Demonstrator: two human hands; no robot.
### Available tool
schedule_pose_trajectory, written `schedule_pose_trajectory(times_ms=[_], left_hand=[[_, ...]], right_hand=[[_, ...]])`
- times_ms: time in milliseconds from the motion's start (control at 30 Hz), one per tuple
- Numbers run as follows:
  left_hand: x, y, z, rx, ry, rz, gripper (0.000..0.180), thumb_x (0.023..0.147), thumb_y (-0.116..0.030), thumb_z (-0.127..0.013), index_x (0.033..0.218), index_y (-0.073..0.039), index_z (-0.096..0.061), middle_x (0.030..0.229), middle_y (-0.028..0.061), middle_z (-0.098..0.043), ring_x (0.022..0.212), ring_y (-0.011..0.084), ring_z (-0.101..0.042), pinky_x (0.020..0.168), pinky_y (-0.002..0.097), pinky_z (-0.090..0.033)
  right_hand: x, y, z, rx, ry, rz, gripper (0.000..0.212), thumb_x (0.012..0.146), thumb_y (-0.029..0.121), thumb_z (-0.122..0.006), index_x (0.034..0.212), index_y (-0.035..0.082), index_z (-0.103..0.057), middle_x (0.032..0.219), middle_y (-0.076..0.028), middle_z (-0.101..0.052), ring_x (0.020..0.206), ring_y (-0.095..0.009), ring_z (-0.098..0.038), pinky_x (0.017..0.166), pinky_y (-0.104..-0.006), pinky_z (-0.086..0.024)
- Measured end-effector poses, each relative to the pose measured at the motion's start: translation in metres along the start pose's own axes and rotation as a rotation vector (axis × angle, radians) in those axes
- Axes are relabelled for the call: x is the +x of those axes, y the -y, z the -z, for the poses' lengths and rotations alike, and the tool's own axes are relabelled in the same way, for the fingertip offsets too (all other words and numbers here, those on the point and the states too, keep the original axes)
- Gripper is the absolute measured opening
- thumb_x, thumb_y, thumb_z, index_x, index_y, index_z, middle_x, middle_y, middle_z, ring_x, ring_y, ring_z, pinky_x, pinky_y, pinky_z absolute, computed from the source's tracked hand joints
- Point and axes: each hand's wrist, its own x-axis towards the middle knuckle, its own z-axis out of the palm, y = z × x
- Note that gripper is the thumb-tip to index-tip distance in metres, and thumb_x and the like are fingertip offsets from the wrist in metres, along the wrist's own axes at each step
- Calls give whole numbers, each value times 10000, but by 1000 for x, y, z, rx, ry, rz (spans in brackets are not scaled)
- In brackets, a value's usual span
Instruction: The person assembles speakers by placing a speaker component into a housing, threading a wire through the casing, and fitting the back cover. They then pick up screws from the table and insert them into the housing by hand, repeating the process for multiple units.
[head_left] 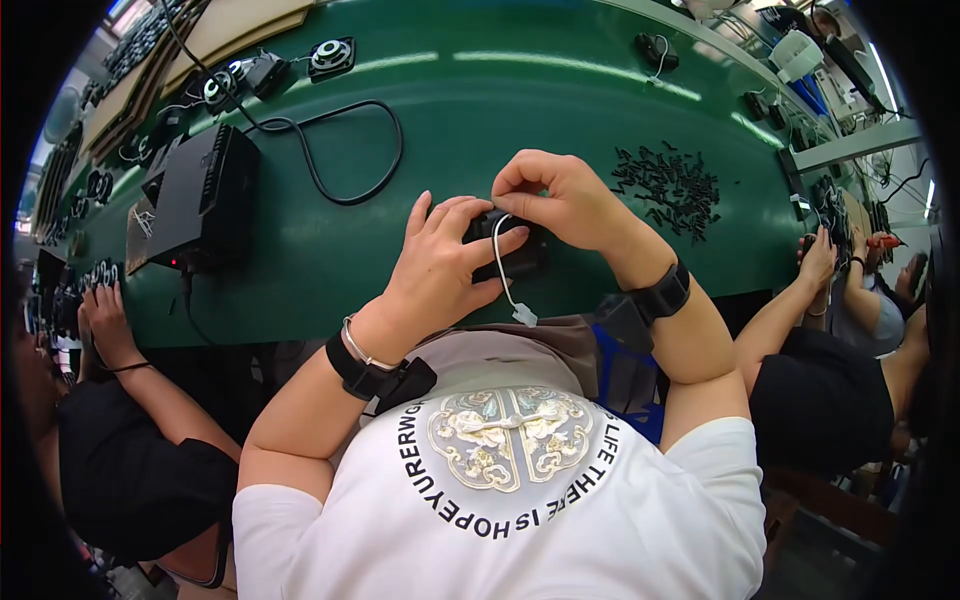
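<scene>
My left hand is closed around a small black housing near the bench's front edge, its fingers on the top and near side. A white cable comes out of the housing and hangs toward me, ending in a white plug. Over the housing's far edge my right hand bends down, thumb and forefinger pinched together at the cable's upper end. Whatever lies between those fingertips is too small to make out. Fingers cover much of the housing.
Loose black screws lie heaped to the right on the green bench. A black box with a red light stands left, beside a looped black cord. Speakers sit at the back. Co-workers' hands show at both sides.
</scene>
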Motion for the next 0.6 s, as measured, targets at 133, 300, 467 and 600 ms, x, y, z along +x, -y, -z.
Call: schedule_pose_trajectory(times_ms=[133, 300, 467, 600], left_hand=[[-1, 1, -1, -2, -26, -4, 524, 657, -182, -793, 1161, -289, -699, 1218, 126, -556, 1228, 323, -510, 1082, 627, -294], [-2, 1, -1, -12, -25, 11, 488, 659, -188, -793, 1129, -292, -713, 1212, 124, -559, 1230, 317, -509, 1086, 629, -292], [-2, 2, -4, -6, -32, 8, 446, 659, -199, -799, 1092, -281, -725, 1206, 119, -559, 1236, 316, -504, 1090, 632, -285], [-2, 2, -4, 3, -12, 10, 440, 656, -213, -813, 1083, -273, -726, 1202, 116, -559, 1238, 317, -502, 1095, 635, -278]], right_hand=[[16, -1, 5, 134, 94, -140, 59, 878, 45, -685, 911, 5, -656, 831, -17, -614, 751, -98, -573, 682, -246, -489], [12, 4, -2, -64, 166, -83, 56, 874, 40, -687, 906, 3, -659, 824, -18, -609, 749, -95, -577, 663, -236, -490], [9, 0, -6, -71, 119, -36, 43, 873, 27, -683, 892, -2, -658, 846, -26, -606, 746, -101, -584, 649, -241, -496], [9, 2, -8, -151, 112, 20, 34, 873, 16, -676, 885, -8, -654, 863, -32, -604, 712, -106, -588, 637, -244, -500]])
